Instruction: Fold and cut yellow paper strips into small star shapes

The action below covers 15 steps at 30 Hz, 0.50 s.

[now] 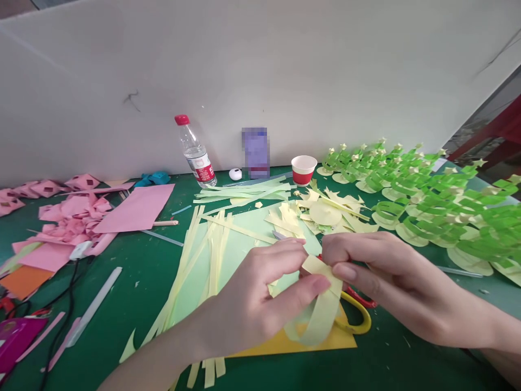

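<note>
Between my two hands is a pale yellow paper strip (315, 320), folded near its top and curling down in a loop. My left hand (271, 296) pinches the fold between thumb and fingers. From the other side, my right hand (378, 282) grips the same strip with its thumb and curled forefinger. Behind and below the hands, partly hidden, lie scissors with yellow and red handles (360, 320). Under them are a yellow sheet (301, 347) and a pale green sheet (240, 231). Several loose pale yellow strips (215, 255) lie left of my left hand.
Green spiral paper trees (431, 201) with stars crowd the right side. Yellow scraps (325, 212), a paper cup (304, 171), a bottle (197, 157) and a white case (235, 174) stand or lie toward the wall. Pink paper (136, 209), a glue stick (93, 307) and a black cable (69, 304) are left.
</note>
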Motion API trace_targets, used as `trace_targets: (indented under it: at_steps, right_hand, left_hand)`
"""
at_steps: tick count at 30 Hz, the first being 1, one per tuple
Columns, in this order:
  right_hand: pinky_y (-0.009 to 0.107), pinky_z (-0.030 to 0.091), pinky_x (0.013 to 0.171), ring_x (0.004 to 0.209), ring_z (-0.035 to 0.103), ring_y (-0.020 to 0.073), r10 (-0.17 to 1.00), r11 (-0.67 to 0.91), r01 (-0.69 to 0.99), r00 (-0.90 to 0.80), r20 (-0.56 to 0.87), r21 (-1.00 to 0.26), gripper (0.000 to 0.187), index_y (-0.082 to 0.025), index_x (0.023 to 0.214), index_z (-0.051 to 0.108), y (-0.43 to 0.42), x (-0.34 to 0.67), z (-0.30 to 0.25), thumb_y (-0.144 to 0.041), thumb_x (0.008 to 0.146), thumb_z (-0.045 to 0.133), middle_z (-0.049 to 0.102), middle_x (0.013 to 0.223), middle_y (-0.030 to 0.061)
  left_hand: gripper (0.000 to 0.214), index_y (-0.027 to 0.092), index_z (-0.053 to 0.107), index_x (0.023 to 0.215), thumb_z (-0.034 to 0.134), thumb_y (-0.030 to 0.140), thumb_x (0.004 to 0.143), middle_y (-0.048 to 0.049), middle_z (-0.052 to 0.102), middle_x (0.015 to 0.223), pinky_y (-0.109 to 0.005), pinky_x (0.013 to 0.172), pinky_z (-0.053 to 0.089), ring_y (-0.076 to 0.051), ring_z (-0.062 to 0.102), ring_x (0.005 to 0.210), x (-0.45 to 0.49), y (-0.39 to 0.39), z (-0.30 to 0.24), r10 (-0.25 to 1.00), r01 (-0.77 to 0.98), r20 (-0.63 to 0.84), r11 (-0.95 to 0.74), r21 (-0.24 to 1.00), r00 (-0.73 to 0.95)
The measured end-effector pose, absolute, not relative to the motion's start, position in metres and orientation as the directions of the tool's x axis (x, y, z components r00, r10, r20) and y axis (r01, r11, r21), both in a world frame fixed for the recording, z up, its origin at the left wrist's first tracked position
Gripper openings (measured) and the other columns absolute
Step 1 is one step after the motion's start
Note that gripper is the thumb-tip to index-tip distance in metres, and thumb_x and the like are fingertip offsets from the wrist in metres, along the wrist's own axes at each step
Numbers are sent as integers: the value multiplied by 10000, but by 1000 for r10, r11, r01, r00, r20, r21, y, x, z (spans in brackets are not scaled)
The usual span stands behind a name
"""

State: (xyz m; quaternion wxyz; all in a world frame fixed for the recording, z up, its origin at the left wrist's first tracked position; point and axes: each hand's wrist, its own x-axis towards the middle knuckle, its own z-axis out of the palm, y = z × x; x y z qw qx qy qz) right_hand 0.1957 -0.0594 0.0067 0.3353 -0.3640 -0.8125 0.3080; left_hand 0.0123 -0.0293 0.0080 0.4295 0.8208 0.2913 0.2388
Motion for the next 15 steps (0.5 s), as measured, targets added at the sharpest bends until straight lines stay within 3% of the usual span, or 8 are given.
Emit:
trace_targets:
  at_steps: [6, 9, 15]
  right_hand:
    - [182, 277, 452, 505, 330, 78, 799, 557, 406, -500, 335, -724, 242, -199, 684, 360, -60, 196, 8, -135, 917, 375, 354, 591, -53]
    - [189, 265, 435, 490, 318, 78, 797, 560, 395, -498, 343, -728, 247, -198, 669, 356, -59, 195, 9, -124, 903, 386, 347, 577, -54]
    - [206, 343, 482, 527, 393, 100, 859, 423, 348, -449, 247, -837, 314, -189, 648, 415, -59, 199, 8, -244, 945, 330, 424, 599, -19]
  left_hand:
    - [318, 186, 552, 652, 422, 333, 903, 23, 466, 578, -229, 843, 443, -128, 529, 611, 11, -30, 8, 684, 292, 157, -492, 820, 713]
    - [284, 192, 538, 648, 450, 317, 887, 15, 505, 608, -256, 912, 415, -136, 551, 649, 12, -29, 8, 668, 264, 154, -480, 836, 728]
    - [217, 190, 508, 664, 493, 263, 868, 22, 479, 632, -256, 947, 394, -128, 541, 671, 11, -30, 8, 662, 222, 147, -440, 870, 735]
